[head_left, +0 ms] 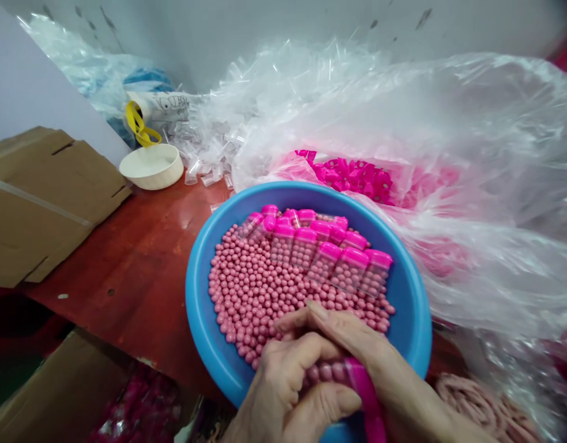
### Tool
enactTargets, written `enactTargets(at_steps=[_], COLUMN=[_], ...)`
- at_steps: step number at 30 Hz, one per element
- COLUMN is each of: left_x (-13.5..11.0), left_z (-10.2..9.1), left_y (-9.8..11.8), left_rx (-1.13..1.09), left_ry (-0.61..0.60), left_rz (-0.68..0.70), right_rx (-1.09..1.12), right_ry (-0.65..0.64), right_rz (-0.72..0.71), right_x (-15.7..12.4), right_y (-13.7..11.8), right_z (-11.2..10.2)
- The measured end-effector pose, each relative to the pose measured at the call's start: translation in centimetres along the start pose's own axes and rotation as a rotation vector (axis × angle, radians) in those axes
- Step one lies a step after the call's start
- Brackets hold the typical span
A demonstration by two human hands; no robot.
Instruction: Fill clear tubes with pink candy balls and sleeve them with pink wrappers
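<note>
My left hand (287, 387) and my right hand (343, 335) are close together over the near rim of a blue plastic basin (311, 191). Both grip a transparent tube of pink beads (324, 371) with a long pink cap or strip (365, 394) at its end. The hands hide part of it. The basin holds a layer of glossy pink beads (260, 289). Several filled tubes with pink caps (324, 258) lie in a row on the beads.
A plastic bag of loose pink caps (352, 175) lies behind the basin. Loose transparent tubes (209, 160) are heaped at the back, near a white bowl (151, 166) and a paper roll with yellow strap (158, 106). Cardboard (47, 203) lies on the red-brown table (126, 264).
</note>
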State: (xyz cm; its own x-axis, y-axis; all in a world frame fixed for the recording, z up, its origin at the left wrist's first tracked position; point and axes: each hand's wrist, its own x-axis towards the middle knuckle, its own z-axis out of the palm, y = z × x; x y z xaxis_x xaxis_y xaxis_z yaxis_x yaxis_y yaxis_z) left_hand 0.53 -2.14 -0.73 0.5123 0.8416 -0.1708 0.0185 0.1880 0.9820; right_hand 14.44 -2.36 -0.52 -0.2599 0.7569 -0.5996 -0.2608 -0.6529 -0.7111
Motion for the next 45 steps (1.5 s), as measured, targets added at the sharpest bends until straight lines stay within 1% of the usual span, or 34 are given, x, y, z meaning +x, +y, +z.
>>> enactTargets(at_steps=[2,3,6,11,12,14,16,19,21,22,24,27,30,32,34,35,37,38,39,40,43,44,45], left_x=[-0.2,-0.2,-0.2,0.3,0.3,0.4,0.4,0.4,0.4,0.4,0.4,0.5,0.6,0.6,0.5,0.5,0.4,0.3,0.3,0.3,0.2,0.2,0.2], left_z=[-0.2,-0.3,-0.6,-0.6,-0.5,-0.2,-0.1,-0.2,-0.2,-0.2,-0.2,-0.1,-0.1,-0.1,-0.1,-0.1,0.0,0.0,0.0,0.0,0.1,0.1,0.1], left_y=[0.1,0.1,0.1,-0.7,-0.9,-1.0,-0.6,0.2,0.4,0.4,-0.1,-0.9,-1.1,-0.9,-0.7,-0.7,-0.7,-0.8,-0.8,-0.9,-1.0,-1.0,-1.0], left_rx=[0.032,0.045,0.084,0.124,0.115,0.073,0.020,-0.043,-0.139,-0.204,-0.343,-0.508,-0.578,-0.581,-0.567,-0.554,-0.506,-0.473,-0.438,-0.407,-0.361,-0.358,-0.356], left_ry=[0.007,-0.001,-0.016,-0.059,-0.053,-0.037,-0.049,-0.054,-0.035,-0.023,0.016,0.119,0.199,0.222,0.229,0.225,0.198,0.177,0.157,0.146,0.163,0.173,0.181], left_rz=[0.012,0.011,0.031,0.111,0.128,0.145,0.101,-0.073,-0.178,-0.209,-0.220,-0.154,-0.144,-0.158,-0.163,-0.164,-0.153,-0.142,-0.131,-0.118,-0.099,-0.099,-0.098], right_rx=[0.065,0.098,0.107,-0.002,0.007,0.061,0.118,0.193,0.257,0.278,0.262,0.139,0.035,-0.052,-0.167,-0.207,-0.252,-0.276,-0.319,-0.388,-0.667,-0.752,-0.830], right_ry=[-0.068,-0.078,-0.038,0.030,0.029,-0.019,-0.035,0.019,0.026,0.026,0.046,0.037,0.057,0.129,0.245,0.331,0.490,0.535,0.551,0.538,0.427,0.419,0.439], right_rz=[0.001,-0.015,-0.034,-0.123,-0.139,-0.145,-0.138,-0.078,-0.031,-0.023,-0.040,-0.095,-0.240,-0.330,-0.409,-0.448,-0.523,-0.562,-0.613,-0.673,-0.903,-0.958,-0.998], right_x=[-0.1,-0.2,-0.4,-0.5,-0.5,-0.5,-0.4,0.0,0.4,0.6,0.7,0.0,-1.5,-2.6,-3.3,-3.4,-3.4,-3.3,-3.1,-2.9,-2.3,-2.1,-2.0], right_y=[-0.3,-0.3,-0.1,0.6,0.7,0.9,0.8,0.3,-0.3,-0.5,-0.7,-0.3,0.6,1.0,1.2,1.2,1.0,0.8,0.6,0.3,-0.1,0.0,0.2], right_z=[0.5,0.7,0.8,0.7,0.8,0.9,1.2,1.5,1.4,1.1,0.4,-0.7,-1.2,-1.4,-1.6,-1.7,-1.8,-1.8,-1.7,-1.7,-1.5,-1.5,-1.4])
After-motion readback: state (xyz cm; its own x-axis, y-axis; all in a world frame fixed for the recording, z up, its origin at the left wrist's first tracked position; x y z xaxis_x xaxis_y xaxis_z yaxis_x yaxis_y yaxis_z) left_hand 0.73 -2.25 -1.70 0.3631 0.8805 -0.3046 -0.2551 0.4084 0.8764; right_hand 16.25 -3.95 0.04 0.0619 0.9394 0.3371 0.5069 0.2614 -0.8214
